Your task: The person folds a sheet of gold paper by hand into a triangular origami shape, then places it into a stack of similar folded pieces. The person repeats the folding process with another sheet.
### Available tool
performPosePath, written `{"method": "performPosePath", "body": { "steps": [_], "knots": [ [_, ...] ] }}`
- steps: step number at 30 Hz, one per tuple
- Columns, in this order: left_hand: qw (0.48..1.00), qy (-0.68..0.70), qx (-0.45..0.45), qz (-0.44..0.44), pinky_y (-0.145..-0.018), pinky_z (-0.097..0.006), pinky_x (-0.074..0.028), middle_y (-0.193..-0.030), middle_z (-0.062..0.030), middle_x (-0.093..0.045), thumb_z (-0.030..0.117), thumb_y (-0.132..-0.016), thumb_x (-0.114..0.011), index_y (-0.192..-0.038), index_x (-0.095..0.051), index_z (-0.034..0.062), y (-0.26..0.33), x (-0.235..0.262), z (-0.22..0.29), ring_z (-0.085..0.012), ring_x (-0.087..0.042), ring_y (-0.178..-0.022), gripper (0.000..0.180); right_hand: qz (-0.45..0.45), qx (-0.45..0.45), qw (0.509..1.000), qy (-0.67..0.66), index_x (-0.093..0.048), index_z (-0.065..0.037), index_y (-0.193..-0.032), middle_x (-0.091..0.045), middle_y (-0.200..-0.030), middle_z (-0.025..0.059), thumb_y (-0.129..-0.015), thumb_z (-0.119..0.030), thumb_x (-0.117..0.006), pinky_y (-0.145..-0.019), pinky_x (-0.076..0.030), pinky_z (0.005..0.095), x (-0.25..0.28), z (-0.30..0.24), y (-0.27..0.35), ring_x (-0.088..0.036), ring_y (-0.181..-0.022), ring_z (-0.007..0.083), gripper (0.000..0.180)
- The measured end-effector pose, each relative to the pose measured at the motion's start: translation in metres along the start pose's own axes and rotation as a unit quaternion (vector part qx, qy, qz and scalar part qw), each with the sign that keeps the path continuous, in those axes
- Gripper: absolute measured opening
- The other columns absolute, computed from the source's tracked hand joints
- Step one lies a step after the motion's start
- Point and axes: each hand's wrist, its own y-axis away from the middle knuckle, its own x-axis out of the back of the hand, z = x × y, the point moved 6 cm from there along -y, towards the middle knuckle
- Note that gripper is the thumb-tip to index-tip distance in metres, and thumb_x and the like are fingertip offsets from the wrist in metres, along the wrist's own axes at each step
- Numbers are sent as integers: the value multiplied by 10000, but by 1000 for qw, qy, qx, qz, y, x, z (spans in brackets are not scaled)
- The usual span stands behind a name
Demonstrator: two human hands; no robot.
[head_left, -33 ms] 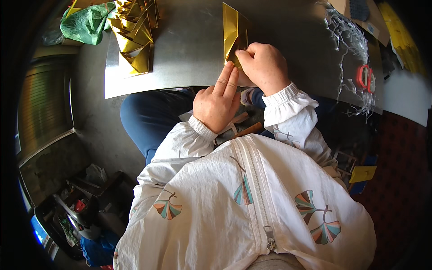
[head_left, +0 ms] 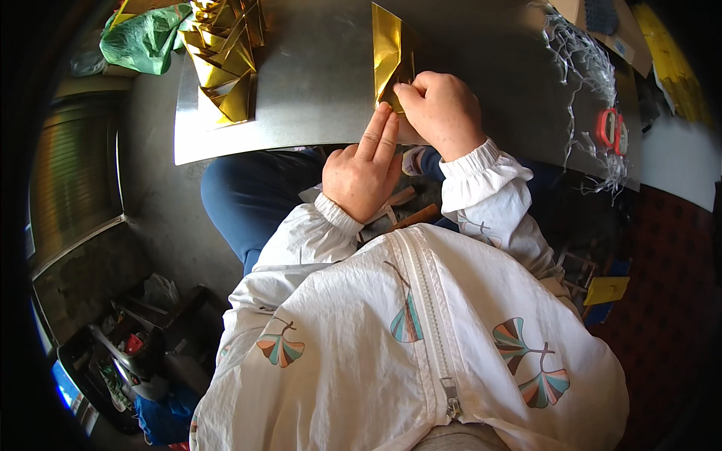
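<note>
A folded sheet of shiny gold foil paper (head_left: 387,46) lies on the grey metal table top (head_left: 316,83), its tall point toward the far side. My left hand (head_left: 356,179) rests two straight, side-by-side fingertips on the paper's near corner; its other fingers are mostly tucked away. Over the lower right part of the paper, my right hand (head_left: 445,114) is closed, thumb and bent fingers pinching or pressing the foil close to the left fingertips. The underside of that grip is hidden. At the far left of the table sits a pile of folded gold foil pieces (head_left: 226,68).
A green plastic bag (head_left: 147,39) is beside the pile. White plastic strands (head_left: 583,60) and red-handled scissors (head_left: 611,131) lie at the table's right, near a cardboard box (head_left: 628,34). My knee (head_left: 237,192) is under the near edge. A cluttered dark container (head_left: 98,361) stands lower left.
</note>
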Motion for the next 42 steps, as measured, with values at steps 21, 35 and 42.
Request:
{"method": "performPosePath", "body": {
  "steps": [21,35,42],
  "knots": [
    [999,-21,-21,-15,-533,-276,-512,-1416,-132,-537,167,-758,-722,-1326,-575,36,-3,-10,-3,-161,-616,-526,601,78,168,969,-162,-673,7,-870,-636,-1149,215,-717,-65,-767,-846,-525,387,22,29,31,-664,-933,330,193],
    [998,-48,-1,-49,-580,-274,-545,-1415,-141,-538,149,-735,-748,-1356,-552,43,-5,-17,-4,-186,-687,-637,660,90,185,973,-102,-626,-11,-773,-649,-1175,216,-782,-64,-727,-778,-500,381,18,31,25,-672,-803,286,114],
    [996,-63,11,-63,-568,-274,-542,-1448,-139,-505,151,-732,-735,-1366,-548,55,-3,-21,-4,-169,-671,-628,669,77,161,980,-84,-627,-35,-780,-648,-1196,196,-773,-90,-738,-846,-461,388,16,31,24,-668,-868,287,124]
  ]
}}
